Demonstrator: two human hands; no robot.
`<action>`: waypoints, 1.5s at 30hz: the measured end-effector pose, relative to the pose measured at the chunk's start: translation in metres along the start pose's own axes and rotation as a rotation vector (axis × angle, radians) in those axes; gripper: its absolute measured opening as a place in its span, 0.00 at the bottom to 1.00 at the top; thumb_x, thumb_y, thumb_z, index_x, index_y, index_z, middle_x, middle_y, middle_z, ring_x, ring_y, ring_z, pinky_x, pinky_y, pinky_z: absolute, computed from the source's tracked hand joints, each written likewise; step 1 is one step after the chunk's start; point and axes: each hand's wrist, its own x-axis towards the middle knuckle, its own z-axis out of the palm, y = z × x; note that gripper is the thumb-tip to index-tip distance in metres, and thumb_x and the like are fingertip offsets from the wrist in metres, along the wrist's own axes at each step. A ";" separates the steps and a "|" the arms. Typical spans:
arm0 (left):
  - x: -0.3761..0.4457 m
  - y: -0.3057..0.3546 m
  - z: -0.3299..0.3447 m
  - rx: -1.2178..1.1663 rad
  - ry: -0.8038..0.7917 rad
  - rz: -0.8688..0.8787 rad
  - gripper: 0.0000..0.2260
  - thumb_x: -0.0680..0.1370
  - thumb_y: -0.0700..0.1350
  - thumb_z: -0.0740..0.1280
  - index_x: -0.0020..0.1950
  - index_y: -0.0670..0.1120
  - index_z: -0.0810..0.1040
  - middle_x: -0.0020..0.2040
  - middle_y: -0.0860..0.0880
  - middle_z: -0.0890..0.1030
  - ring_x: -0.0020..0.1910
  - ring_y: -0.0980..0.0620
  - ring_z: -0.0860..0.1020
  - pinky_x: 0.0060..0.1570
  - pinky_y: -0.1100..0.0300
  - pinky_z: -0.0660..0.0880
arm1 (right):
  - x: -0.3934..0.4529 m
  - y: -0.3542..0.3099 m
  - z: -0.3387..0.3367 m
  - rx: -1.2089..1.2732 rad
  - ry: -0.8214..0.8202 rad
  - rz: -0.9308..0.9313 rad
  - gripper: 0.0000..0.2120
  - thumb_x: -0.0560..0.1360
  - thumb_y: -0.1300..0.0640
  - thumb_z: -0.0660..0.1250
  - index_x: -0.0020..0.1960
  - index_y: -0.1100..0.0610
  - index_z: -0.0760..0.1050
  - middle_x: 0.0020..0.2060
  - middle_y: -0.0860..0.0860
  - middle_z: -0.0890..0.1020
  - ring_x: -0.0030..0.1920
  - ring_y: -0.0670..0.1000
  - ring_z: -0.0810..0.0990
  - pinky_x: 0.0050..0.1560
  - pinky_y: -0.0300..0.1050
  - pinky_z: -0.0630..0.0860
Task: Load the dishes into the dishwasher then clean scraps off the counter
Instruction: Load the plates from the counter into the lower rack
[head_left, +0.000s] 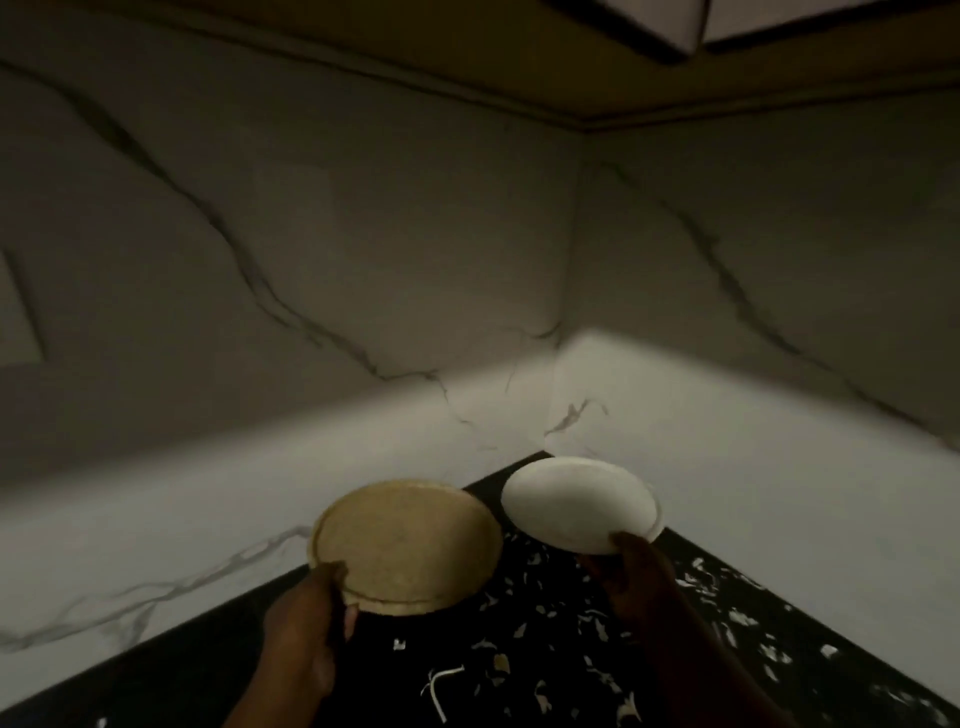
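Above the dark corner surface (519, 691): tan plate (405, 545), near rim pinched by left hand (306, 629); white plate (579, 504), near rim gripped by right hand (631, 569). Both lifted clear, slightly apart. Step, judged: collecting dishes; next, carry to dishwasher, unseen. Scraps (597, 629) litter surface beneath. Marble walls (260, 260) close two sides; open room lies toward the person.
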 end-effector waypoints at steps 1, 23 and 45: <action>-0.013 0.004 -0.003 -0.059 -0.026 -0.023 0.06 0.79 0.41 0.65 0.47 0.39 0.77 0.33 0.39 0.76 0.25 0.47 0.72 0.27 0.58 0.70 | -0.017 -0.005 -0.009 -0.009 -0.007 0.000 0.27 0.78 0.67 0.59 0.75 0.56 0.58 0.70 0.62 0.66 0.64 0.66 0.71 0.27 0.52 0.80; -0.272 -0.142 0.025 -0.172 -0.664 -0.378 0.22 0.80 0.35 0.52 0.75 0.42 0.62 0.72 0.41 0.67 0.70 0.40 0.66 0.66 0.52 0.66 | -0.397 -0.053 -0.315 0.279 0.368 -0.322 0.18 0.77 0.65 0.63 0.67 0.59 0.70 0.49 0.56 0.81 0.42 0.55 0.80 0.30 0.48 0.82; -0.695 -0.448 -0.120 0.622 -1.191 -0.600 0.17 0.81 0.36 0.57 0.71 0.39 0.66 0.69 0.39 0.71 0.67 0.43 0.71 0.66 0.51 0.68 | -0.947 0.112 -0.677 0.288 1.087 -0.413 0.10 0.76 0.66 0.64 0.57 0.64 0.73 0.47 0.60 0.81 0.43 0.58 0.80 0.40 0.50 0.79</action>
